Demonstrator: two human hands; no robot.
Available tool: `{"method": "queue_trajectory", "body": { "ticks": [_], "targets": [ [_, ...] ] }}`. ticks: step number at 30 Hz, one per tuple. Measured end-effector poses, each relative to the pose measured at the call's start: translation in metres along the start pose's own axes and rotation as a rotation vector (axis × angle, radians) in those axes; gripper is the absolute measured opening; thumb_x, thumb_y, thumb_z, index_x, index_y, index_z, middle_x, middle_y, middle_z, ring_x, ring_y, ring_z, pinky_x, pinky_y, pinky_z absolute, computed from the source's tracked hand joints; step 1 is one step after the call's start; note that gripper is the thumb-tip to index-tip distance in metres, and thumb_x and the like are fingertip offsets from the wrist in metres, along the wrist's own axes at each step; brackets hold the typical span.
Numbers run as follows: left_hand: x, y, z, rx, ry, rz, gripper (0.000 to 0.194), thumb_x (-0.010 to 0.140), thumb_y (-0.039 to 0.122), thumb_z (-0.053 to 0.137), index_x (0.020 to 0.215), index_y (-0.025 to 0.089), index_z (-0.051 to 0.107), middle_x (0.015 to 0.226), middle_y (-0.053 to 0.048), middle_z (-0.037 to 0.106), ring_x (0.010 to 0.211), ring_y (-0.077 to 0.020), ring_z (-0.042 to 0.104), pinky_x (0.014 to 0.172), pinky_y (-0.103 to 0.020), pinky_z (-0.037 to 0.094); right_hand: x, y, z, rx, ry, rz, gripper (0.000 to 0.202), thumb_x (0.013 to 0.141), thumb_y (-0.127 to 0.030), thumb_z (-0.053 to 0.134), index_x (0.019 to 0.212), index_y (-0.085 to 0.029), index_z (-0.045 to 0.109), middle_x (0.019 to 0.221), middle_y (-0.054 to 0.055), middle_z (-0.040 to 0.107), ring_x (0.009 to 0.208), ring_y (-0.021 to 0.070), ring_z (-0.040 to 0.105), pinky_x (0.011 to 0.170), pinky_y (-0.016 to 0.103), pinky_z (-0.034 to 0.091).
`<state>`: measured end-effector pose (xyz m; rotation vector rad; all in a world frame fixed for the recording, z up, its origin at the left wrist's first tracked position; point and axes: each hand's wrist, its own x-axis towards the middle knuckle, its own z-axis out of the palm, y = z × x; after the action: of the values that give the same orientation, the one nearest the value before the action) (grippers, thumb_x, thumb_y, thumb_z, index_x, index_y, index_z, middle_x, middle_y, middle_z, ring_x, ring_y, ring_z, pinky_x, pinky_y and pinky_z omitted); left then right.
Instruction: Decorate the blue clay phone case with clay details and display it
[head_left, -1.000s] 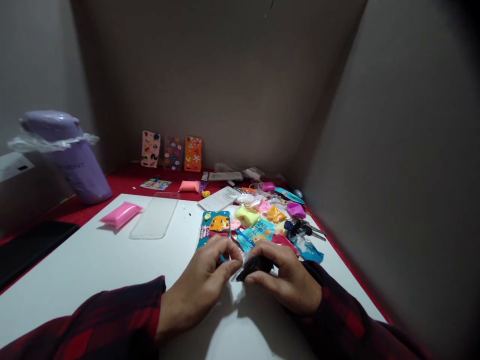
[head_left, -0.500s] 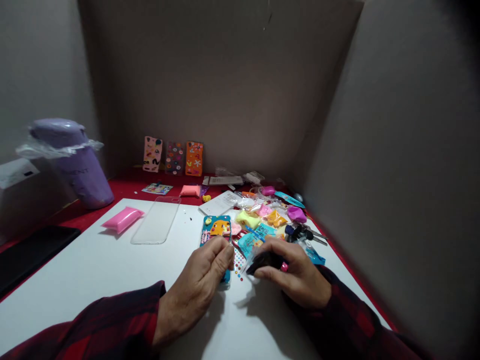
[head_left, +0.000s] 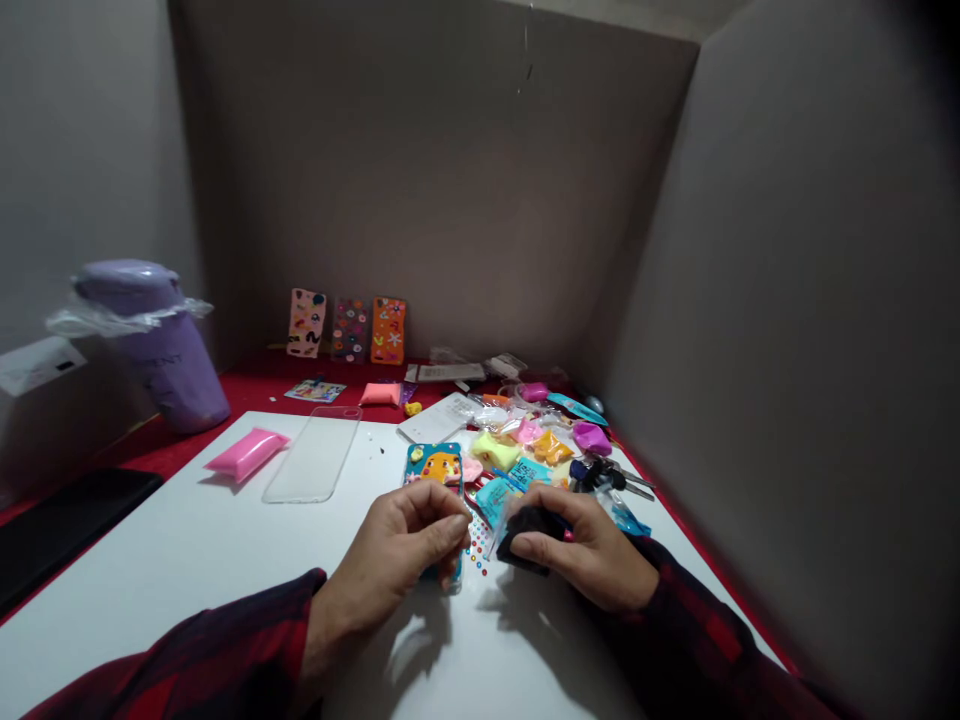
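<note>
My right hand (head_left: 600,555) is closed around a black packet of soft clay (head_left: 531,522) with a clear plastic edge. Something small and pink shows by its fingers. My left hand (head_left: 401,540) has its thumb and fingertips pinched together; whatever may be between them is too small to make out. Under and beyond that hand lies a teal phone case (head_left: 436,462) with an orange character on it, its lower part mostly covered. A sheet of small coloured gems (head_left: 478,545) lies between the two hands.
A clear phone case (head_left: 315,455) and a pink clay packet (head_left: 247,455) lie left. Colourful clay packets (head_left: 551,447) and scissors-like tools (head_left: 611,475) crowd the right. Decorated cases (head_left: 388,330) stand at the back wall. A purple bottle (head_left: 169,350) stands far left, near a dark slab (head_left: 75,520).
My left fingers have loosened from a tight fist into a more open pinch. The black packet is turned slightly in my right hand. The view has tipped up a little.
</note>
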<state>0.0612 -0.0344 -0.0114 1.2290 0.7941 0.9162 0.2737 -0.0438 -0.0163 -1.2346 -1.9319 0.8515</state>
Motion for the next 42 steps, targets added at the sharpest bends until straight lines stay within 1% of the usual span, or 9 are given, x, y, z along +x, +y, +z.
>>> {"method": "queue_trajectory", "body": {
  "ticks": [5, 13, 16, 20, 25, 27, 32, 35, 42],
  "targets": [
    [-0.002, 0.008, 0.008, 0.075, 0.020, -0.042, 0.012, 0.067, 0.022, 0.068, 0.068, 0.014, 0.060, 0.052, 0.003, 0.055, 0.048, -0.0093, 0.050, 0.052, -0.023, 0.040, -0.003, -0.002, 0.005, 0.159, -0.064, 0.029, 0.022, 0.075, -0.037, 0.068, 0.082, -0.016, 0.064, 0.077, 0.002, 0.062, 0.072, 0.0146, 0.056, 0.067, 0.027, 0.045],
    [-0.004, -0.001, 0.008, 0.233, -0.034, -0.006, 0.012, 0.074, 0.025, 0.065, 0.073, 0.014, 0.063, 0.055, 0.003, 0.053, 0.051, -0.0091, 0.047, 0.052, -0.023, 0.037, -0.007, -0.007, 0.009, 0.224, -0.102, 0.077, 0.023, 0.072, -0.036, 0.071, 0.082, -0.015, 0.065, 0.075, 0.001, 0.062, 0.067, 0.0124, 0.053, 0.062, 0.025, 0.042],
    [-0.007, 0.000, 0.007, 0.367, -0.075, 0.089, 0.011, 0.079, 0.024, 0.060, 0.076, 0.014, 0.064, 0.065, 0.001, 0.057, 0.058, -0.0099, 0.049, 0.056, -0.023, 0.039, -0.007, -0.009, 0.009, 0.228, -0.107, 0.073, 0.023, 0.072, -0.034, 0.072, 0.082, -0.015, 0.066, 0.073, 0.000, 0.060, 0.066, 0.0114, 0.052, 0.061, 0.024, 0.042],
    [-0.008, 0.001, 0.008, 0.498, -0.098, 0.239, 0.012, 0.083, 0.020, 0.056, 0.080, 0.015, 0.066, 0.078, -0.002, 0.063, 0.073, -0.0123, 0.056, 0.067, -0.024, 0.043, -0.007, -0.010, 0.009, 0.207, -0.117, 0.059, 0.020, 0.072, -0.031, 0.071, 0.082, -0.015, 0.066, 0.072, 0.000, 0.060, 0.067, 0.0115, 0.053, 0.062, 0.024, 0.042],
    [-0.007, -0.005, 0.008, 0.578, -0.077, 0.407, 0.010, 0.081, 0.017, 0.060, 0.076, 0.014, 0.068, 0.073, -0.002, 0.064, 0.069, -0.0116, 0.058, 0.065, -0.023, 0.044, -0.007, -0.007, 0.011, 0.192, -0.129, 0.061, 0.019, 0.073, -0.030, 0.071, 0.083, -0.014, 0.066, 0.073, 0.000, 0.061, 0.069, 0.0123, 0.053, 0.063, 0.024, 0.041],
    [-0.007, -0.007, 0.008, 0.591, -0.058, 0.433, 0.011, 0.081, 0.016, 0.059, 0.078, 0.014, 0.070, 0.072, -0.003, 0.064, 0.067, -0.0114, 0.058, 0.063, -0.022, 0.044, -0.007, -0.007, 0.012, 0.187, -0.133, 0.049, 0.018, 0.073, -0.029, 0.070, 0.083, -0.014, 0.066, 0.071, -0.001, 0.060, 0.067, 0.0115, 0.052, 0.061, 0.023, 0.040],
    [-0.007, -0.006, 0.008, 0.549, -0.036, 0.344, 0.011, 0.079, 0.017, 0.062, 0.074, 0.014, 0.071, 0.071, -0.003, 0.066, 0.068, -0.0125, 0.060, 0.063, -0.023, 0.046, -0.008, -0.007, 0.015, 0.120, -0.092, -0.028, 0.015, 0.072, -0.027, 0.072, 0.076, -0.015, 0.065, 0.066, -0.003, 0.056, 0.064, 0.0099, 0.049, 0.059, 0.022, 0.038],
    [-0.006, -0.004, 0.007, 0.504, -0.046, 0.279, 0.012, 0.078, 0.016, 0.061, 0.075, 0.015, 0.072, 0.073, -0.003, 0.067, 0.070, -0.0128, 0.060, 0.065, -0.023, 0.046, -0.009, -0.007, 0.015, 0.090, -0.085, -0.048, 0.014, 0.074, -0.027, 0.071, 0.080, -0.015, 0.066, 0.070, -0.001, 0.060, 0.067, 0.0115, 0.053, 0.063, 0.023, 0.040],
    [-0.005, -0.004, 0.008, 0.467, -0.050, 0.247, 0.010, 0.074, 0.015, 0.063, 0.068, 0.015, 0.071, 0.069, -0.001, 0.065, 0.066, -0.0121, 0.058, 0.063, -0.023, 0.044, -0.008, -0.007, 0.016, 0.075, -0.101, -0.058, 0.014, 0.074, -0.027, 0.071, 0.077, -0.015, 0.066, 0.067, -0.001, 0.059, 0.066, 0.0114, 0.052, 0.061, 0.022, 0.039]
  ]
}}
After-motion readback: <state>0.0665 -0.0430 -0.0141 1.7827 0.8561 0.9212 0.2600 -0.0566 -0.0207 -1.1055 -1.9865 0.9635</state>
